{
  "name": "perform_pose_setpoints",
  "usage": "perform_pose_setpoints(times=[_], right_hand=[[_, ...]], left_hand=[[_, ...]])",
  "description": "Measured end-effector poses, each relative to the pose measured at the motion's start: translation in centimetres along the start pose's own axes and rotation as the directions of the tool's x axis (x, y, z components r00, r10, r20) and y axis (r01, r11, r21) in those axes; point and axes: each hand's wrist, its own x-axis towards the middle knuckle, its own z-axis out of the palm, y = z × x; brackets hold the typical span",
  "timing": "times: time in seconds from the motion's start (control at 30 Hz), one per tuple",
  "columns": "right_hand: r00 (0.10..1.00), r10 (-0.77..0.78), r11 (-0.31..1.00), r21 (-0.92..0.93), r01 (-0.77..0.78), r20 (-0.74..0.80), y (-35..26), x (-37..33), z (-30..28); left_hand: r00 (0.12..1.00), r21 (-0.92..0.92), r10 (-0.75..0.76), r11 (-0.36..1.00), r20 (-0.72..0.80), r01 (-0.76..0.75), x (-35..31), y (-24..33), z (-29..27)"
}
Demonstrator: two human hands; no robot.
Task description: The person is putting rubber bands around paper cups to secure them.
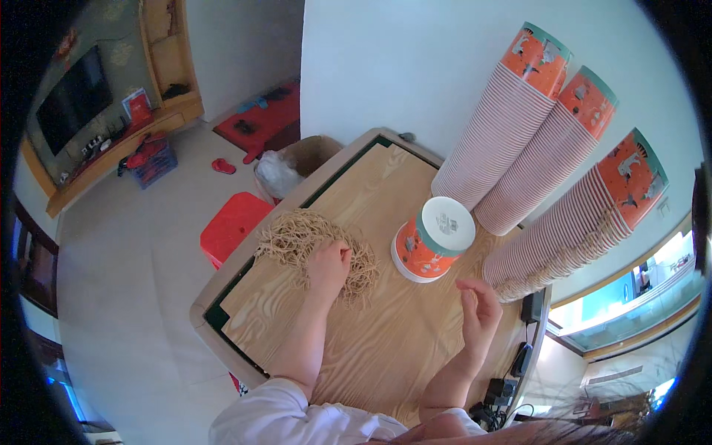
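Note:
A heap of tan twisted cords (297, 236) lies on the left part of the wooden table. Over its near right side is my left hand (328, 268), fingers curled closed; what they hold, if anything, is hidden. To the right of the heap, an orange and teal paper bucket (428, 248) stands upside down, its white base facing up. Just in front and right of that bucket I hold my right hand (480, 315) raised, thumb and fingers bent and slightly apart, with nothing visible between them. It does not touch the bucket.
Two tall stacks of nested paper buckets (498, 126) rise by the wall. A third stack (567, 226) leans at the right, tan cords along its side. Black adapters and cables (500, 393) sit by the table's right edge. A red stool (231, 225) and a carton (308, 154) stand left.

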Motion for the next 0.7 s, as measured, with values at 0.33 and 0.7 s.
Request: perform_pose_setpoints(times=[0.33,0.7], right_hand=[[0.998,-0.046,0.997,-0.064,0.044,-0.039,-1.5,0.1,-1.2],[0.995,-0.065,0.998,-0.014,0.064,-0.070,-1.1,0.5,-1.8]], left_hand=[[0.871,0.498,-0.146,0.858,0.469,-0.125,9.4,1.4,4.5],[0.998,-0.721,-0.008,0.692,0.058,0.047,7.4,6.4,-4.2]])
